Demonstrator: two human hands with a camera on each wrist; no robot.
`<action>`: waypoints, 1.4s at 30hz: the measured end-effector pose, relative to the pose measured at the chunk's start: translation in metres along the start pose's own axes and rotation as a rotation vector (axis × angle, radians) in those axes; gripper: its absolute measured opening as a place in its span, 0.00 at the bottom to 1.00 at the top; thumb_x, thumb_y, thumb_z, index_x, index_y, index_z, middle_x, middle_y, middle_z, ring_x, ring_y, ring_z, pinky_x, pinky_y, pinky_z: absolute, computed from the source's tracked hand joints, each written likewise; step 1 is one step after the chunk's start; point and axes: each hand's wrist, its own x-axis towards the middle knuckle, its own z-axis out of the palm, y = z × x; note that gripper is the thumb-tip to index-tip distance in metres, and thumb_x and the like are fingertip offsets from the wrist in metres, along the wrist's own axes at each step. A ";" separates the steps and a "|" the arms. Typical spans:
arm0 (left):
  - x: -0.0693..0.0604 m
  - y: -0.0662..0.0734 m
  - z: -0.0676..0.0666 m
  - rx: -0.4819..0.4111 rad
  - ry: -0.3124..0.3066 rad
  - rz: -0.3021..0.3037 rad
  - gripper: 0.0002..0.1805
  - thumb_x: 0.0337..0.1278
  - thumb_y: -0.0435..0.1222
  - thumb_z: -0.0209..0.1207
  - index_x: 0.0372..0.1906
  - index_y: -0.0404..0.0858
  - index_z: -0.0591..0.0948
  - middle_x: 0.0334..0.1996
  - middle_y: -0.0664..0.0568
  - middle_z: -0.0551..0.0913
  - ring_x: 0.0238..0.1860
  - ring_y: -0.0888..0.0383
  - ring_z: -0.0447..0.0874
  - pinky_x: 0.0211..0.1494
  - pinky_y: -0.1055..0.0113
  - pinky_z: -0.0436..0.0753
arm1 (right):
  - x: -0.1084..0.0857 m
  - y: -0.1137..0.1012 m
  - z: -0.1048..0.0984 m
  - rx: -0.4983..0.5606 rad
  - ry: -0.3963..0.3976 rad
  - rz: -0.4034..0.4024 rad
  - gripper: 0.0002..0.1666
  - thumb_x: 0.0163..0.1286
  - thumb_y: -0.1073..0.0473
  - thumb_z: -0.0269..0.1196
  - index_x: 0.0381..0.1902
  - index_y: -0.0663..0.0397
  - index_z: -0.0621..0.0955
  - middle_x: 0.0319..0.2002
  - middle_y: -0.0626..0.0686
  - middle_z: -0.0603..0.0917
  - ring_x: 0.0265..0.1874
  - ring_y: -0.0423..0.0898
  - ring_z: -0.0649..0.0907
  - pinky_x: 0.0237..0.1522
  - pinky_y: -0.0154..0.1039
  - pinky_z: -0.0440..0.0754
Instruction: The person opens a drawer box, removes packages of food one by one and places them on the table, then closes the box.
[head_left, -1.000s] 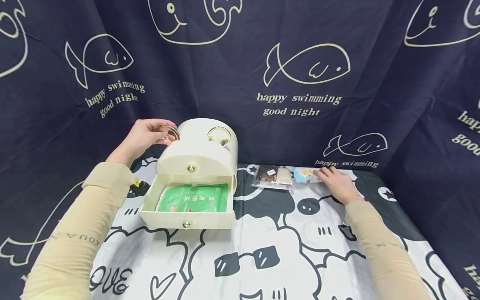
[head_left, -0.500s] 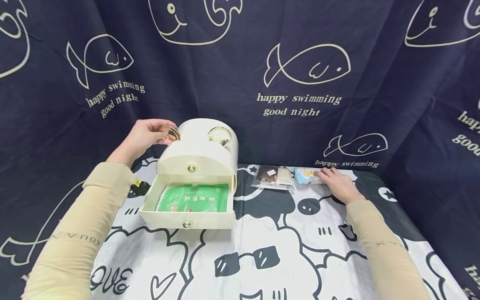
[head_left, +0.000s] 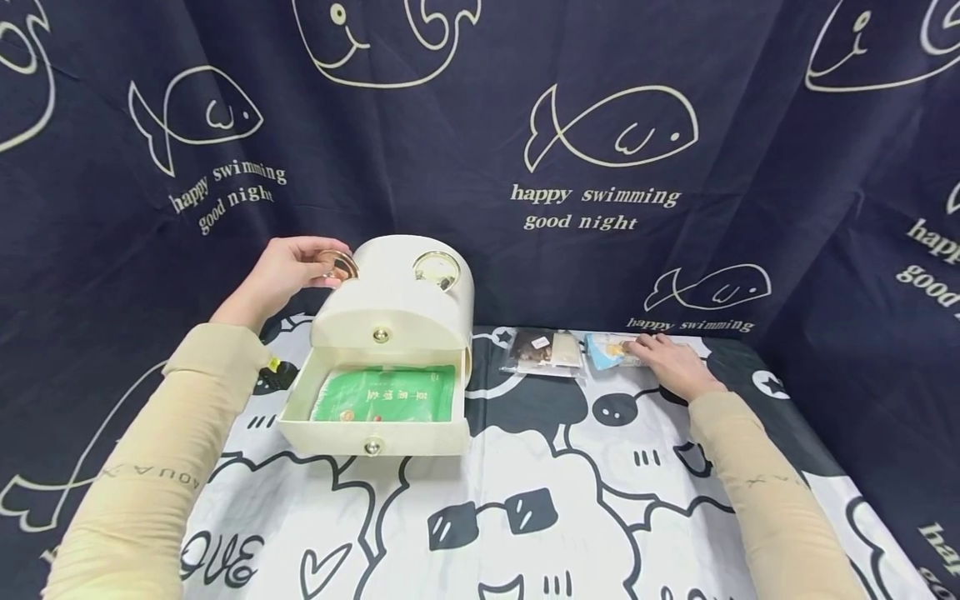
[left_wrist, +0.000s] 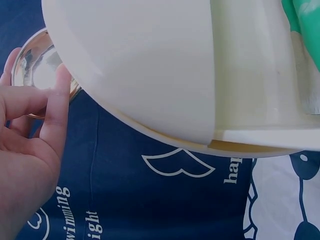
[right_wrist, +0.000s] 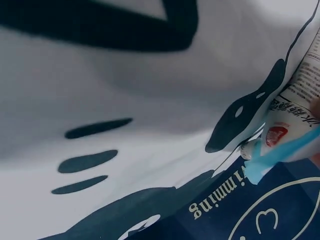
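A cream drawer box (head_left: 393,292) with a domed top stands left of centre, its lower drawer (head_left: 375,439) pulled out. Inside that drawer lies a green packet (head_left: 393,393). At the box's upper left, my left hand (head_left: 281,271) pinches a round gold ear (left_wrist: 42,60), thumb on one face and fingers behind it. Far to the right, my right hand (head_left: 671,365) grips a blue-and-white packet (head_left: 602,350) near the table's back edge. Only its fingertips show at the border of the right wrist view, around the printed packet (right_wrist: 287,125).
Between the box and the right hand lies a clear bag (head_left: 542,352) with dark and pale contents. A small black item (head_left: 277,377) with a yellow tag sits left of the drawer. A dark blue curtain (head_left: 420,158) hangs behind the patterned tablecloth (head_left: 517,450).
Both hands stay in nearly the same places. The head view has shifted very slightly; the box, drawer and packets look unchanged.
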 end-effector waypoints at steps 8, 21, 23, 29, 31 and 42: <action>0.001 0.002 -0.001 0.004 0.003 0.012 0.18 0.57 0.18 0.52 0.53 0.30 0.77 0.32 0.58 0.85 0.34 0.61 0.85 0.40 0.70 0.85 | -0.001 -0.003 -0.005 0.029 -0.080 0.018 0.21 0.66 0.67 0.54 0.56 0.45 0.72 0.49 0.55 0.74 0.45 0.59 0.76 0.28 0.58 0.80; 0.000 0.001 0.001 0.025 0.031 0.027 0.17 0.58 0.19 0.52 0.51 0.32 0.78 0.32 0.55 0.85 0.32 0.61 0.85 0.39 0.70 0.85 | -0.002 -0.010 -0.020 0.098 -0.175 0.074 0.34 0.49 0.62 0.72 0.55 0.46 0.74 0.51 0.54 0.76 0.47 0.62 0.77 0.34 0.60 0.81; 0.000 0.001 0.001 0.028 0.029 0.033 0.17 0.57 0.19 0.52 0.51 0.32 0.78 0.31 0.57 0.85 0.32 0.62 0.85 0.39 0.70 0.85 | -0.001 -0.012 -0.025 0.116 -0.185 0.084 0.34 0.48 0.62 0.72 0.55 0.47 0.75 0.50 0.56 0.76 0.48 0.63 0.77 0.35 0.60 0.80; -0.001 0.002 0.001 0.027 0.027 0.033 0.17 0.58 0.20 0.53 0.51 0.32 0.79 0.32 0.55 0.85 0.33 0.62 0.85 0.39 0.70 0.85 | 0.005 -0.019 -0.040 0.161 -0.240 0.117 0.28 0.50 0.64 0.70 0.51 0.49 0.77 0.49 0.59 0.78 0.48 0.63 0.78 0.39 0.62 0.79; -0.001 0.002 0.001 0.023 0.023 0.027 0.17 0.58 0.20 0.53 0.51 0.32 0.78 0.32 0.55 0.85 0.33 0.61 0.85 0.39 0.70 0.85 | 0.005 -0.021 -0.045 0.171 -0.255 0.121 0.27 0.51 0.65 0.70 0.50 0.49 0.78 0.47 0.58 0.79 0.47 0.62 0.79 0.39 0.61 0.79; -0.001 -0.002 0.002 0.038 0.030 0.006 0.16 0.58 0.21 0.54 0.52 0.31 0.78 0.32 0.56 0.85 0.33 0.61 0.85 0.40 0.70 0.85 | 0.014 -0.036 -0.063 0.166 -0.255 0.056 0.26 0.48 0.66 0.71 0.48 0.50 0.80 0.39 0.53 0.80 0.34 0.50 0.79 0.28 0.48 0.79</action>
